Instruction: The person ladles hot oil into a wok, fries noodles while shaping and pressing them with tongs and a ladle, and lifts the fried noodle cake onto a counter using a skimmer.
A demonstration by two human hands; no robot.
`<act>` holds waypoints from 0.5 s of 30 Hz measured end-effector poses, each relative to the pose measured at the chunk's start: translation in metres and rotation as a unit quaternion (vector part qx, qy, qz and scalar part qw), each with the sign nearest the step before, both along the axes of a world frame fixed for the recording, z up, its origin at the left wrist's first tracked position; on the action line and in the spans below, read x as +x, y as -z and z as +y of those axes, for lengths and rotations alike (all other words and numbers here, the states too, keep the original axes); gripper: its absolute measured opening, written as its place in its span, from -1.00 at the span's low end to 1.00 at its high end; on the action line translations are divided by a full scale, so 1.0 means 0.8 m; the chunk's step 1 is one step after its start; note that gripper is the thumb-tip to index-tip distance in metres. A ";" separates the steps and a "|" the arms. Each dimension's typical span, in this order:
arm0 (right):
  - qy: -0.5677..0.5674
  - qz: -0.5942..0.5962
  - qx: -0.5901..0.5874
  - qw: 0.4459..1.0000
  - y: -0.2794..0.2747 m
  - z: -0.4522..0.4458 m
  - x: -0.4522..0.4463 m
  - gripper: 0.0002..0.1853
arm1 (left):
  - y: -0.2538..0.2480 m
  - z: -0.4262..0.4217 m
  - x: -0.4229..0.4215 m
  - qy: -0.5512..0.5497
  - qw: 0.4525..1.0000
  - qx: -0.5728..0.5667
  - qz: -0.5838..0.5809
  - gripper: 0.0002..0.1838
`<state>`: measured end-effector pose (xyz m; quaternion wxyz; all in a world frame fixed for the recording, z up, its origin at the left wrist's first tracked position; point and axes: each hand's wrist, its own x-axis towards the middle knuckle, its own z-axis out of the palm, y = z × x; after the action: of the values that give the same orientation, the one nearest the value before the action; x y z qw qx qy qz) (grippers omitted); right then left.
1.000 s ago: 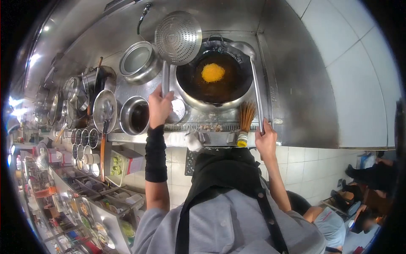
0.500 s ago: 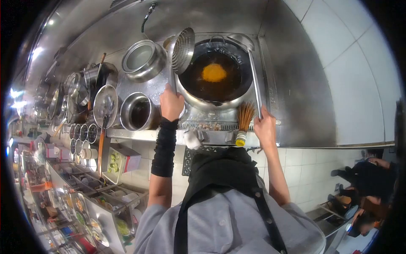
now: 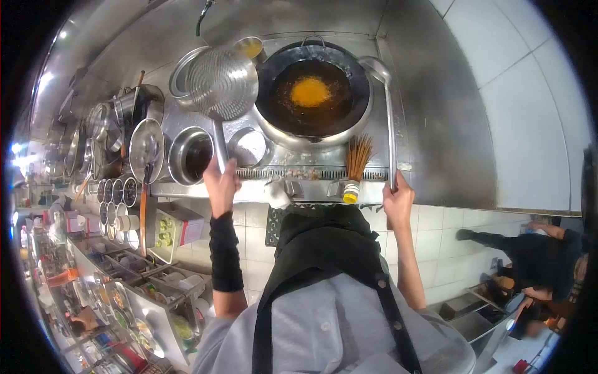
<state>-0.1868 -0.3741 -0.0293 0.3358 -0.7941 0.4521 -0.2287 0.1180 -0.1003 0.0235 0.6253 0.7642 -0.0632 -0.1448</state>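
My left hand [image 3: 222, 188] is closed round the handle of a perforated skimmer [image 3: 225, 84]. The skimmer's broad round head is left of the wok, over a steel pot [image 3: 180, 75] that it partly hides. My right hand [image 3: 397, 201] grips the long handle of a steel ladle [image 3: 375, 68], whose bowl is at the wok's right rim. Between the two tools stands the dark wok [image 3: 272, 93], holding dark liquid. A round, orange-yellow piece of food [image 3: 310, 91] floats in its middle.
A bamboo brush [image 3: 358, 161] stands at the stove's front edge beside a white cloth [image 3: 278, 194]. An open steel pot [image 3: 189, 156], a small round container [image 3: 249, 147] and a tin [image 3: 250, 47] sit left of the wok. Another person [image 3: 536, 258] is at far right.
My left hand has drawn the skimmer left and towards me, away from the wok's rim. The ladle has shifted right. The orange-yellow food stays in the wok and looks a bit wider.
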 end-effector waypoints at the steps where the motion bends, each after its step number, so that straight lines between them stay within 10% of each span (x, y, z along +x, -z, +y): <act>1: 0.004 0.003 -0.004 1.000 0.008 0.001 -0.012 -0.67 | 0.009 0.019 -0.008 -0.003 0.997 -0.024 0.074 -0.86; 10: 0.079 -0.003 0.179 0.981 0.105 0.048 -0.098 -0.66 | 0.144 0.095 -0.062 0.007 0.867 -0.289 0.405 -0.70; 15: 0.024 0.064 0.061 0.996 0.171 0.067 -0.105 -0.65 | 0.230 0.121 -0.032 0.027 0.792 -0.382 0.476 -0.56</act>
<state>-0.2707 -0.3205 -0.1664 0.3484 -0.7743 0.5043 -0.1577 0.0927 -0.0035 -0.1603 0.8131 0.2957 0.1715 -0.4712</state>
